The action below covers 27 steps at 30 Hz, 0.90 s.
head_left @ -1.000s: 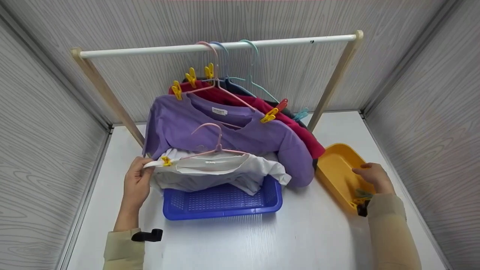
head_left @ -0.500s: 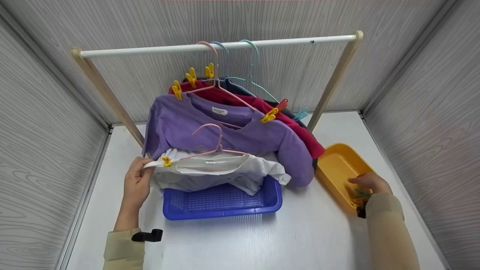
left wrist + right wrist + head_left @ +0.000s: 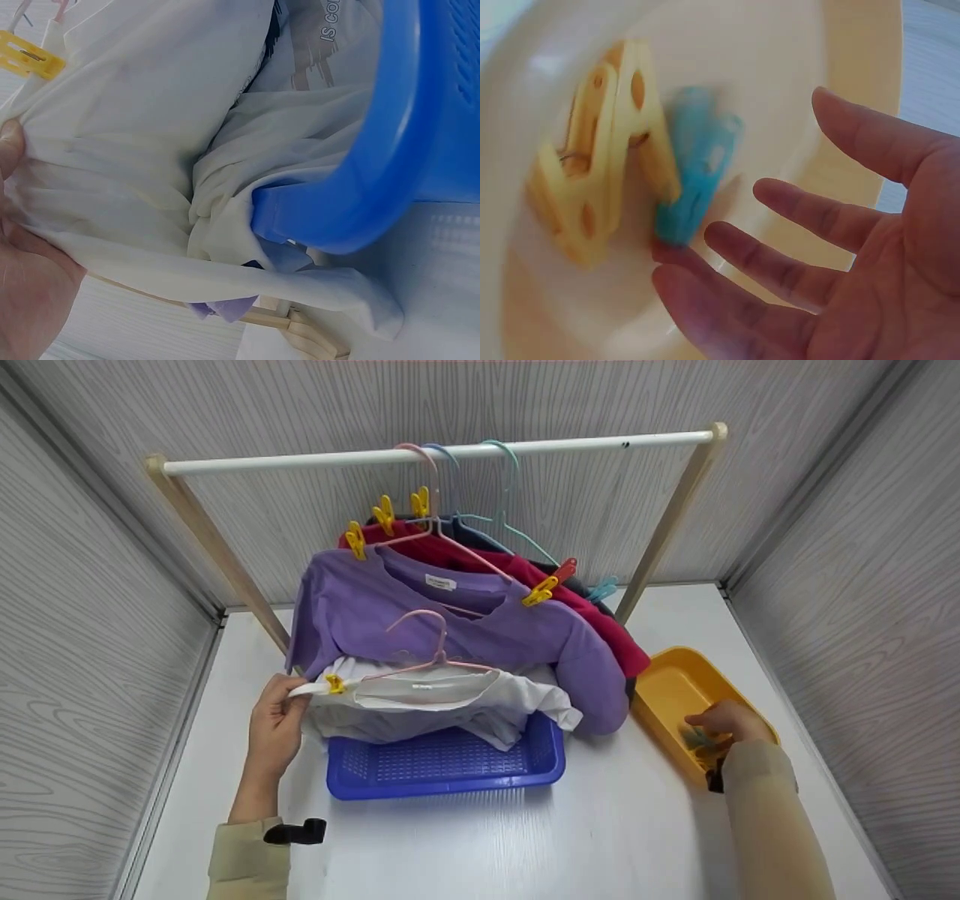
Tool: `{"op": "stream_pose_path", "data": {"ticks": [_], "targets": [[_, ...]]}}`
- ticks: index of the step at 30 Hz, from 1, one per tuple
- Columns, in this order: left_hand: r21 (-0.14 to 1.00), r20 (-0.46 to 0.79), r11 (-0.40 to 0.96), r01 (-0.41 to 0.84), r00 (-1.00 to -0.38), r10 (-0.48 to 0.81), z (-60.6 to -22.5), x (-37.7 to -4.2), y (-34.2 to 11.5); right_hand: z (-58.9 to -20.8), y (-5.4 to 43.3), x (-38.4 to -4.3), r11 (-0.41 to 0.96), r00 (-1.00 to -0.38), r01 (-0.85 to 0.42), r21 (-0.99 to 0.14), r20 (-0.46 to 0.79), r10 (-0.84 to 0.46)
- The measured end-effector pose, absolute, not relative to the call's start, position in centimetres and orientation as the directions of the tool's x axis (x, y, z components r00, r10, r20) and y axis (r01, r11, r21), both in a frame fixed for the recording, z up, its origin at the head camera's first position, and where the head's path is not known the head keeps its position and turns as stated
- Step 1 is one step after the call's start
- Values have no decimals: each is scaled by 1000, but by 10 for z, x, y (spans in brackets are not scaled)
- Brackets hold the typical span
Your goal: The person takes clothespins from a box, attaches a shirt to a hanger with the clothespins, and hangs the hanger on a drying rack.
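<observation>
At the left, my left hand (image 3: 276,727) pinches the shoulder edge of a white shirt (image 3: 405,725). A yellow clothespin (image 3: 31,56) clips that shoulder close to my fingers. The pink hanger (image 3: 440,658) pokes up out of the shirt's neck, its hook free. My right hand (image 3: 739,724) is down in the yellow tray (image 3: 664,694), fingers spread and apart. In the right wrist view a blue clothespin (image 3: 694,176), blurred, lies at my fingertips. Yellow clothespins (image 3: 619,142) lie beside it.
The blue basket (image 3: 450,791) stands under the white shirt. Behind, a purple top (image 3: 480,641), a red garment (image 3: 622,645) and dark clothing hang from the white rail (image 3: 300,461), with clothespins at their shoulders. A wooden post (image 3: 667,525) supports the rail at right.
My right hand has moved left and deeper into the yellow tray, among the clothespins. The blue clothespin has shifted a little left. My left hand keeps its grip on the white shirt.
</observation>
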<state>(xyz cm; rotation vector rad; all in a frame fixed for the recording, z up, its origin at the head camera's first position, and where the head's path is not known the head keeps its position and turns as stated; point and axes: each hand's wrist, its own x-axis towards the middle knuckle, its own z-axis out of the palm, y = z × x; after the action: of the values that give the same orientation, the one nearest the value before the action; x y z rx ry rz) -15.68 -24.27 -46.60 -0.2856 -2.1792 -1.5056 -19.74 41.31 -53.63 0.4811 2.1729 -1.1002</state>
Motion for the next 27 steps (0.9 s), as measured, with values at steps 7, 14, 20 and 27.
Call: {"op": "stream_pose_path", "data": {"ticks": [7,14,20,27], "targets": [[812,505,386,437,-858,-92,-466,-157,-243,-541,407,-201,631,-749,521,-574,-663,15],[815,502,384,434,-860,-94,-466,-157,-243,-544,404,-212,776,-781,383,-501,-624,-17],[808,512,390,442,-854,-93,-466,-157,-242,-538,398,-214,811,-789,376,-448,-614,27],[796,526,397,457,-847,-79,-468,-158,-243,-535,393,-212,818,-786,390,-423,-616,57]]}}
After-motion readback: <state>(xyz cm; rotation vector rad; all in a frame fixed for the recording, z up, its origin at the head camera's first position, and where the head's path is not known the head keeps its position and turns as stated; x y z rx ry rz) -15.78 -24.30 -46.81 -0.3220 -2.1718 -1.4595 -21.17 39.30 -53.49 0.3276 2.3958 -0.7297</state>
